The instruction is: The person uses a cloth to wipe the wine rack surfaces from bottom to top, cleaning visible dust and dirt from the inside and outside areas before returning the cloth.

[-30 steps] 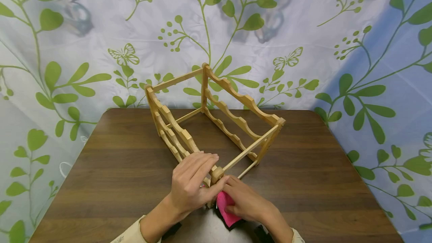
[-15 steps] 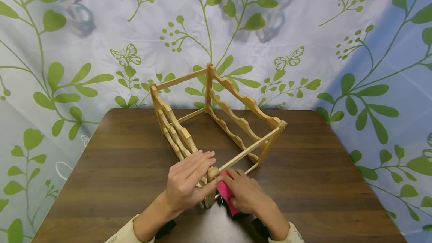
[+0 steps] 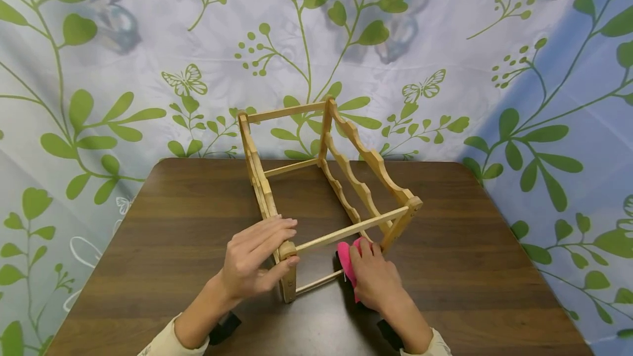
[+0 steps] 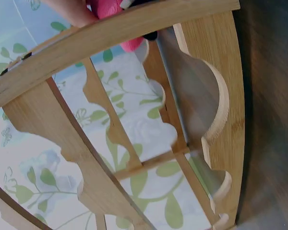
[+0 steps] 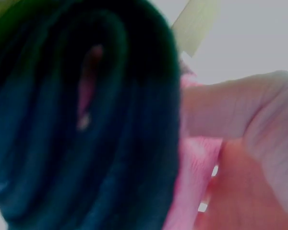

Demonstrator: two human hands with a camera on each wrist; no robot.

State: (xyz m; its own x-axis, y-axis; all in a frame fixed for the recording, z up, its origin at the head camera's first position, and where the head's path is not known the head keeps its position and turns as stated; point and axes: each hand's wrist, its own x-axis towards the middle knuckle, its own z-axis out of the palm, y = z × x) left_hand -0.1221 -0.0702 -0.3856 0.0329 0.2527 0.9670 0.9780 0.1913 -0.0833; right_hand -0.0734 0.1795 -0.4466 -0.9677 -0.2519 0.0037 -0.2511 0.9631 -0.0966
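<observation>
A wooden wine rack (image 3: pixel 351 229) with scalloped rails stands at an angle on the table. My left hand (image 3: pixel 254 260) holds its near left corner, fingers laid over the top and thumb on the near side. At the lower front rail, my right hand (image 3: pixel 376 279) grips a pink and black cloth (image 3: pixel 348 262), which covers part of that rail. The right wrist view shows the cloth's dark folds (image 5: pixel 134 143) close up, with the thumb (image 5: pixel 221 105) pressed on its pink side. Wavy rack rails (image 4: pixel 216 91) fill the left wrist view; the left hand is outside it.
The brown wooden table (image 3: pixel 470 268) extends to both sides of the rack. Behind it hangs a white curtain (image 3: pixel 445 26) printed with green leaves and butterflies. A white cord-like loop (image 3: pixel 84 251) shows beyond the table's left edge.
The rack has turned, its near left corner shifting left with my left hand and its far end moving right. My right hand has slid the cloth rightward along the lower front rail.
</observation>
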